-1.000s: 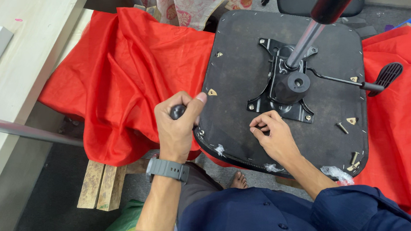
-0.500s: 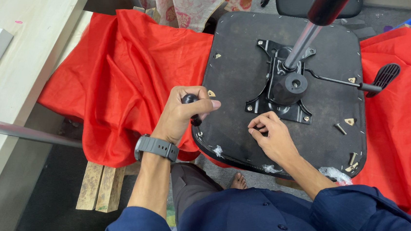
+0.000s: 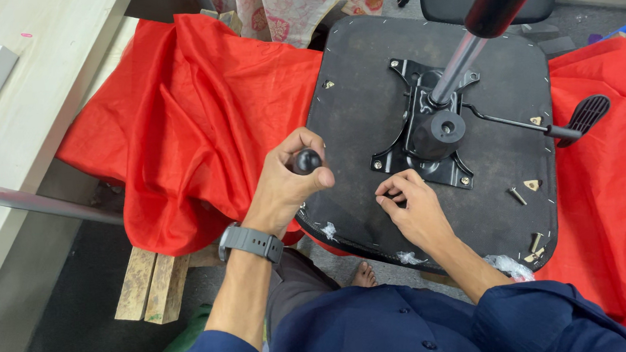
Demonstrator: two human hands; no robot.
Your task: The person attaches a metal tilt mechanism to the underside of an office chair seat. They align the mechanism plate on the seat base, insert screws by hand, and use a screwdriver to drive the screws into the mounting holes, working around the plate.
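left hand [image 3: 284, 189]: fingers curled closed around a black round-ended tool handle [image 3: 306, 160]; the thumb lies along its right side and the rounded end shows above the fist. the shaft and tip of the tool are hidden by the hand. the fist sits at the left edge of the upturned black chair seat underside [image 3: 367, 112], partly over the red cloth [image 3: 190, 126]. the wrist carries a dark grey wristwatch [image 3: 251, 242]; the bare forearm runs down to a rolled navy sleeve.

right hand [image 3: 412, 209]: fingers drawn narrow, thumb and fingertips pinched together just below the black metal mounting plate [image 3: 418, 141] bolted to the seat. whether a small part sits in the pinch cannot be told. the palm rests on the seat board near its front edge.

seat position: it lies underside up on the red cloth, between a light wooden desk [image 3: 28, 146] and more red cloth at right. a grey gas-lift column [image 3: 460, 60] rises from the plate, and a black paddle lever [image 3: 583, 114] extends right. loose screws [image 3: 517, 196] lie on the board right of the right hand.
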